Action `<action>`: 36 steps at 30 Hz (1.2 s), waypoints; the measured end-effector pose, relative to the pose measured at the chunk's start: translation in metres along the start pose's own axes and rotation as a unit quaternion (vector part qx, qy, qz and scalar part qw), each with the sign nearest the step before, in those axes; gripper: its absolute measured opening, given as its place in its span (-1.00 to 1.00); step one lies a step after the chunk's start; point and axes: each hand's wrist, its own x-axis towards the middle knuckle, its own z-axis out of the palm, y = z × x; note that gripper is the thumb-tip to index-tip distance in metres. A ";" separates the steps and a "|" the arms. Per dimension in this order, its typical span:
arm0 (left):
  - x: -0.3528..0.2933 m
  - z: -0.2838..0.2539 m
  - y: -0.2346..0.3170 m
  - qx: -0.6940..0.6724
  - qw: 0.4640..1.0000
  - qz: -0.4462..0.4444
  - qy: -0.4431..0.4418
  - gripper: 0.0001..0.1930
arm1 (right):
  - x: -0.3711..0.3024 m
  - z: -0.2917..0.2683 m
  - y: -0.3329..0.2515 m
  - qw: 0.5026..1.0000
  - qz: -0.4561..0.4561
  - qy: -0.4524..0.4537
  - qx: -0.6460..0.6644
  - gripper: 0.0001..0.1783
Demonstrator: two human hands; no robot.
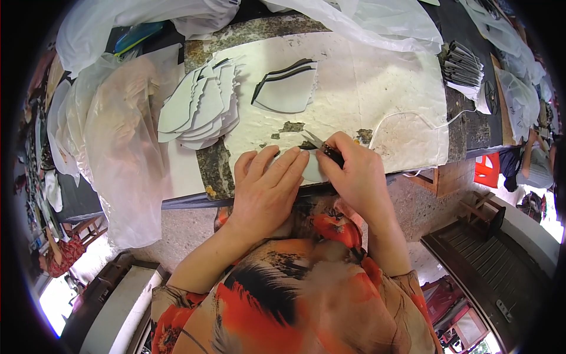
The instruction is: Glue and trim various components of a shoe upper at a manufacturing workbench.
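At the table's near edge, my left hand [268,186] lies with its fingers stretched out flat, pressing on a pale grey cut piece [315,170] with a black edge strip. Much of that piece is hidden under my hands. My right hand [361,171] is closed round small scissors [334,155] with black handles; their metal blades point up and left, beside the left fingertips at the black strip. Farther off, several similar pale pieces with jagged edges lie in a fanned pile [203,109] to the left. A few black-edged pieces [286,91] overlap beyond my hands.
A worn white sheet [365,76] covers the tabletop. Clear plastic bags [124,147] hang over the left side, with more plastic [383,26] at the back. A white cord [407,113] curls at right, near a bundle of dark-edged strips [463,68]. Other people sit at both sides.
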 end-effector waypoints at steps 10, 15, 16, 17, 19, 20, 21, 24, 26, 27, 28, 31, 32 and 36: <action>0.000 -0.002 0.001 0.014 1.000 0.002 -0.010 -0.56 | 0.003 -0.007 0.004 1.000 0.010 -0.012 0.022 -0.80; 0.001 -0.002 0.002 0.006 1.000 -0.003 -0.013 -0.54 | 0.002 -0.008 0.006 0.999 0.014 -0.024 0.024 -0.80; 0.001 -0.002 0.002 0.008 1.000 -0.005 -0.013 -0.54 | 0.002 -0.008 0.006 0.999 0.012 -0.024 0.025 -0.80; 0.002 -0.003 0.002 0.009 1.000 -0.007 -0.013 -0.53 | 0.002 -0.008 0.006 0.999 0.010 -0.024 0.027 -0.80; 0.003 -0.004 0.003 0.010 1.000 -0.009 -0.016 -0.53 | 0.002 -0.009 0.007 0.999 0.015 -0.031 0.034 -0.79; 0.003 -0.004 0.003 0.011 1.000 -0.010 -0.017 -0.52 | 0.002 -0.009 0.007 0.998 0.020 -0.038 0.040 -0.79; 0.003 -0.003 0.003 0.011 1.000 -0.010 -0.018 -0.52 | 0.002 -0.009 0.007 0.998 0.020 -0.038 0.040 -0.79; 0.002 -0.003 0.003 0.011 1.000 -0.006 -0.016 -0.52 | 0.002 -0.009 0.008 0.998 0.030 -0.037 0.052 -0.79; 0.003 -0.004 0.004 0.014 1.000 -0.007 -0.018 -0.53 | 0.003 -0.010 0.006 0.997 0.027 -0.024 0.061 -0.80; 0.003 -0.004 0.004 0.015 1.000 -0.007 -0.018 -0.53 | 0.004 -0.011 0.005 0.997 0.027 -0.024 0.061 -0.80; 0.003 -0.004 0.004 0.016 1.000 -0.007 -0.019 -0.54 | 0.004 -0.011 0.005 0.997 0.034 -0.024 0.061 -0.80; 0.002 -0.002 0.004 0.019 1.000 -0.006 -0.021 -0.55 | 0.004 -0.010 0.005 0.997 0.040 -0.019 0.060 -0.80; 0.002 -0.003 0.004 0.021 1.000 -0.005 -0.020 -0.55 | 0.004 -0.010 0.005 0.997 0.040 -0.016 0.059 -0.80; 0.002 -0.002 0.004 0.022 1.000 -0.008 -0.021 -0.55 | 0.004 -0.010 0.007 0.998 0.039 -0.023 0.053 -0.80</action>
